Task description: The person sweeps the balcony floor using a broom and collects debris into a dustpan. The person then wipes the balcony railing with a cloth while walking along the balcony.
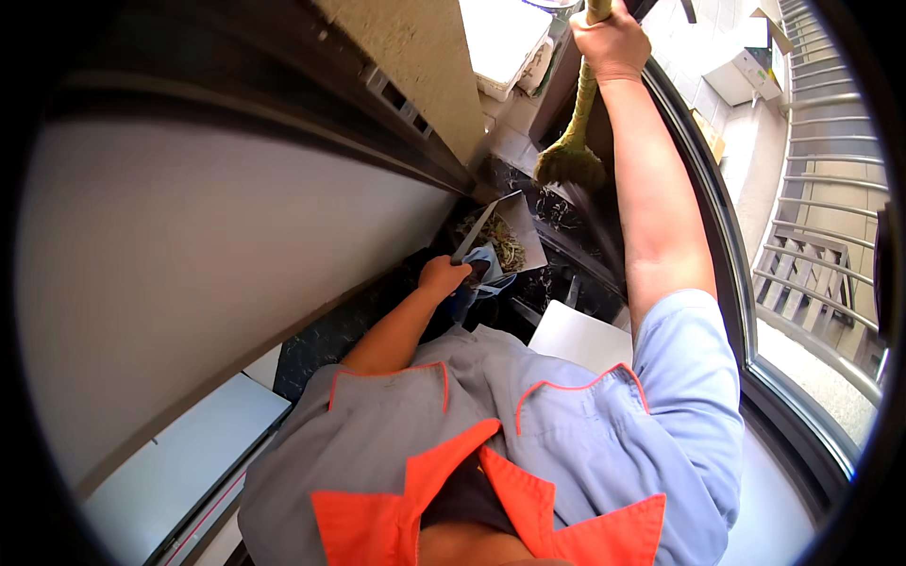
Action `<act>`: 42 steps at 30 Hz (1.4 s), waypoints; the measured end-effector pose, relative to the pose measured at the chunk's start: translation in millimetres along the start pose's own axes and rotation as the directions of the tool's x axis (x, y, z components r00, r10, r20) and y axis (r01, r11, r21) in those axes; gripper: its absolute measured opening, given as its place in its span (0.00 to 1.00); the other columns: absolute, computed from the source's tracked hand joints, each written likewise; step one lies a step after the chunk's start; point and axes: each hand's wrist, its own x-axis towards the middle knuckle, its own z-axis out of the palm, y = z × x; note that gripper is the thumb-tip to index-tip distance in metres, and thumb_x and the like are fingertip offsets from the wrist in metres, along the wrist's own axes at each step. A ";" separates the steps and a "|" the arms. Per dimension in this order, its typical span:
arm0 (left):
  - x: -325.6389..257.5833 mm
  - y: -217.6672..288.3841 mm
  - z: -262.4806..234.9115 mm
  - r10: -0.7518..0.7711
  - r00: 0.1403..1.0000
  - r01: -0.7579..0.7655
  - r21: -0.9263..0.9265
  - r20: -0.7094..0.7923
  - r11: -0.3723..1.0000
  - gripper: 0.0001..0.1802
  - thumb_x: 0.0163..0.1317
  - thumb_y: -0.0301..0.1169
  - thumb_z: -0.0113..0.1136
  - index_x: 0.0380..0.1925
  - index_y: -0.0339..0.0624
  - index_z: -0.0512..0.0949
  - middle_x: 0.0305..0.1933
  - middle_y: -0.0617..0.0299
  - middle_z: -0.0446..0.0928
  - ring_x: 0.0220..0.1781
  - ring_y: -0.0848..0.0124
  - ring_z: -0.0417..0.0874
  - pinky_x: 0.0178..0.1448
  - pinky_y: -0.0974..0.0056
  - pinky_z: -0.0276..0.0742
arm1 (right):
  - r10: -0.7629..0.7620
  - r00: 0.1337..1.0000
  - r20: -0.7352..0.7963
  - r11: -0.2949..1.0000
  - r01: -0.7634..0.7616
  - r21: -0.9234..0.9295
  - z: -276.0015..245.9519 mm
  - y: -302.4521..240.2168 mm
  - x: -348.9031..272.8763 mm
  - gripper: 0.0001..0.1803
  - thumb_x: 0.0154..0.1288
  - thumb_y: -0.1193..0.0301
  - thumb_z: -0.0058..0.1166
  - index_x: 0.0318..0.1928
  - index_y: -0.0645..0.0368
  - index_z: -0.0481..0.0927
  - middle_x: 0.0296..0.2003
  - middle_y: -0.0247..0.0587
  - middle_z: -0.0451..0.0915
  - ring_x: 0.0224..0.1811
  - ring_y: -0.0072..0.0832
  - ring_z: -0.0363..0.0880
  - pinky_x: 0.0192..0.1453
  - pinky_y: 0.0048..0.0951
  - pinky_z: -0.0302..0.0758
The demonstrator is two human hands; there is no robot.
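Collar (pixel 604 528): orange, right below me.
Right hand (pixel 612 45): wrapped round the broom (pixel 583 99).
Left hand (pixel 444 275): closed on the dustpan (pixel 526 229).
Dustpan: low ahead, holding scraps (pixel 507 249); best kept level.
Bristles (pixel 571 168): just beyond it; short, soft strokes should suit.

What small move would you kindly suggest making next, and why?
I would probably draw the broom gently toward the dustpan, holding the pan steady: the right hand grips the broom handle, the bristles show beyond the pan, and the left hand holds the pan, where loose scraps could spill.
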 end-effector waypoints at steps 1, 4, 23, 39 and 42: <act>4.5 8.9 -0.6 -0.002 1.000 0.003 -0.023 0.017 1.000 0.19 0.44 0.41 0.56 0.25 0.32 0.76 0.20 0.51 0.76 0.19 0.62 0.79 0.26 0.62 0.75 | -0.003 1.000 -0.028 1.000 0.003 0.018 2.5 8.2 7.7 0.09 0.48 0.65 0.51 0.31 0.54 0.74 0.21 0.52 0.77 0.26 0.50 0.78 0.30 0.44 0.76; 20.2 28.6 5.2 -0.006 1.000 0.006 -0.027 -0.012 1.000 0.19 0.44 0.40 0.56 0.25 0.31 0.76 0.21 0.51 0.76 0.19 0.62 0.79 0.25 0.62 0.75 | 0.041 0.997 -0.061 0.997 -0.045 -0.069 9.4 29.3 30.2 0.10 0.51 0.62 0.48 0.31 0.54 0.73 0.20 0.51 0.77 0.25 0.52 0.77 0.30 0.45 0.75; 156.2 248.1 28.6 -0.166 0.985 0.151 -0.246 -0.041 0.957 0.20 0.42 0.41 0.57 0.24 0.29 0.76 0.22 0.51 0.76 0.20 0.64 0.79 0.23 0.63 0.75 | 0.141 0.983 -0.116 0.947 -0.168 -0.274 57.6 231.1 165.3 0.10 0.43 0.63 0.52 0.24 0.53 0.68 0.16 0.47 0.75 0.19 0.48 0.76 0.24 0.45 0.74; 276.2 500.4 -1.1 0.083 0.995 -0.085 -0.033 -0.057 0.996 0.19 0.44 0.42 0.58 0.25 0.33 0.77 0.20 0.55 0.77 0.19 0.66 0.79 0.26 0.64 0.74 | 0.095 0.956 -0.278 0.920 -0.191 -0.342 28.8 377.7 245.2 0.10 0.44 0.68 0.55 0.26 0.57 0.69 0.16 0.45 0.74 0.19 0.48 0.74 0.23 0.42 0.72; 314.2 530.8 -8.0 0.115 0.993 -0.114 0.029 -0.039 0.993 0.21 0.43 0.45 0.59 0.23 0.34 0.79 0.20 0.54 0.78 0.21 0.65 0.81 0.29 0.64 0.75 | 0.134 0.946 -0.294 0.900 -0.240 -0.364 26.6 399.5 247.4 0.11 0.46 0.67 0.57 0.26 0.59 0.72 0.19 0.47 0.76 0.22 0.47 0.76 0.27 0.40 0.74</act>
